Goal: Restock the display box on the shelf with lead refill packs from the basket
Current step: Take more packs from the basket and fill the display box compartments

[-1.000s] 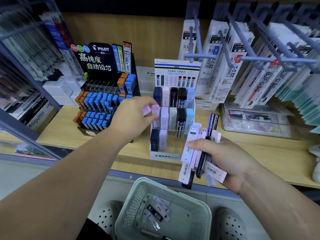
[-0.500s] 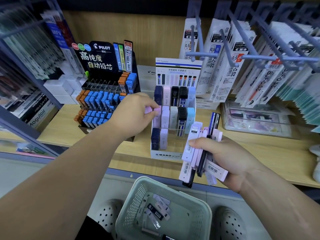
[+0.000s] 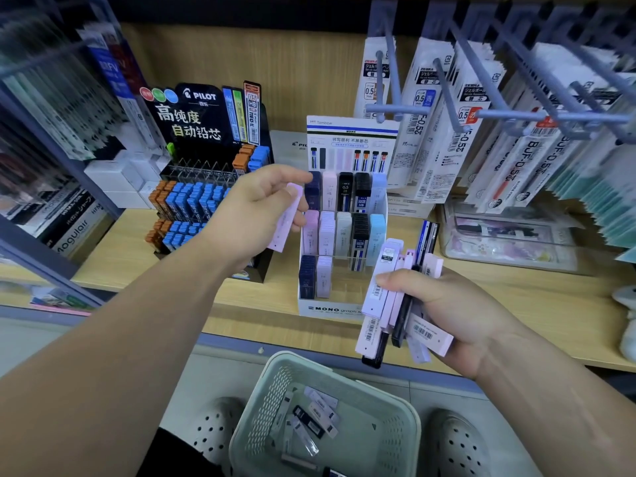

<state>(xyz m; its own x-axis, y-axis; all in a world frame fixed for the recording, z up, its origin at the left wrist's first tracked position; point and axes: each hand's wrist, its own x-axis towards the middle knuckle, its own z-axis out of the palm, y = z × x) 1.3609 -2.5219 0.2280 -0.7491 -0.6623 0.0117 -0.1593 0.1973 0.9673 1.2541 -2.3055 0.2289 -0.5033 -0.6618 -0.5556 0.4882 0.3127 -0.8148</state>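
One pale pink lead refill pack (image 3: 288, 218) pinched in left hand (image 3: 254, 211), just left of white tiered display box (image 3: 330, 308) near front edge of wooden shelf (image 3: 550, 304). Right hand (image 3: 451, 311) grips fanned pack bundle (image 3: 380, 287) above green plastic basket (image 3: 411, 418).

wooden shelf (image 3: 537, 297), display box (image 3: 330, 306), black Pilot stand (image 3: 210, 111)

A pale pink lead refill pack (image 3: 287, 218) is pinched, tilted, in the left hand (image 3: 254, 208) at the left edge of the white display box (image 3: 330, 306), level with its middle row. A fanned bundle of packs (image 3: 389, 297), mostly pink and lilac, is gripped in the right hand (image 3: 447, 315) by the box's near right corner. The box is set on the wooden shelf (image 3: 516, 304), with a black Pilot stand (image 3: 203, 111) to its left. Nearer, loose packs are seen in a pale green basket (image 3: 395, 438).
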